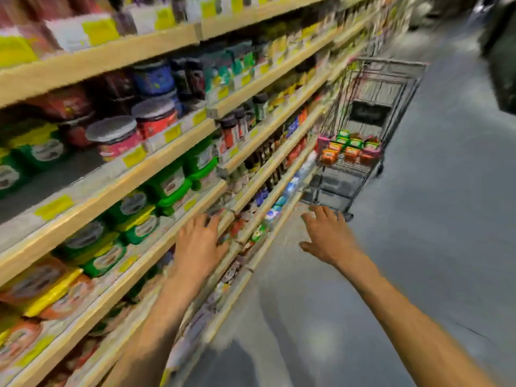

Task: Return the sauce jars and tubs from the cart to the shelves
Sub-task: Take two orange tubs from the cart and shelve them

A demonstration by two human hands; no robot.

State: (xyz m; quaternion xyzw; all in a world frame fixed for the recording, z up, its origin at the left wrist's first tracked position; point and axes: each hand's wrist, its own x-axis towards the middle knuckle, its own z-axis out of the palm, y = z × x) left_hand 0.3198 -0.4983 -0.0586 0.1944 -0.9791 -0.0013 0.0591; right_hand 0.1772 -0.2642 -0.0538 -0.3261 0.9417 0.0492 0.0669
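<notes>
On your left, the shelves [156,174]: wooden-edged tiers run away from you down the aisle, stocked with jars and green-lidded containers, with a bare stretch on the tier at upper left.
Floor [418,247]: grey, open between you and the cart.
Cart [402,79]: ahead and to your right, well apart from both hands. It is parked lengthwise along the aisle with its left side close to the shelf fronts.
Tubs [350,152]: a cluster with orange, green and pink lids sits in the cart's upper basket (the blur hides any labels, and I can't make out jars among them).
Right hand [325,236]: empty, fingers spread, palm down, reaching forward. It lines up below the cart's near corner.
Left hand [199,241]: empty too, fingers loosely spread, in front of a lower shelf edge. I cannot tell whether it touches.
What the move turns on: the load lies forward and right of you, so your right hand is the nearer one. You'll likely need to close the gap before either hand can reach the basket.
</notes>
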